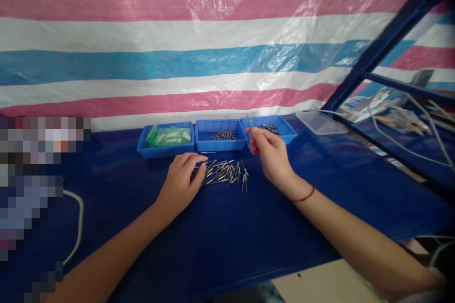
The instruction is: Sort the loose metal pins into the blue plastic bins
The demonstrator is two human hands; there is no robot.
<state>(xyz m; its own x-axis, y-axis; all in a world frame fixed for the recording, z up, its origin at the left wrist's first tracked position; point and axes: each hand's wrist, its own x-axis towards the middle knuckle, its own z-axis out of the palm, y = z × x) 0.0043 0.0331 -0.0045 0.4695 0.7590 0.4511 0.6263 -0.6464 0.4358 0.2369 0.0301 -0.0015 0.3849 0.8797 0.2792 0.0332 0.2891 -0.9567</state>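
Observation:
My right hand (272, 156) is raised right of the pile, in front of the right blue bin (289, 137). Thumb and forefinger pinch a thin metal pin (249, 121) that points upward. My left hand (183, 177) rests at the left end of a loose pile of thin metal pins (222, 173), its thumb and fingers apart; nothing shows in its grasp. Part of the pile is hidden behind those fingers. More pins lie in the middle blue bin (221, 144) and in the right one. A single pin (208, 152) lies just before the middle bin.
The left blue bin (165, 151) holds a green plastic bag (168, 136) with pale pieces. A clear plastic lid (322, 123) lies right of the bins on the blue table (227, 236). A blue metal frame (380, 47) and white cables stand right; a striped sheet (177, 66) hangs behind.

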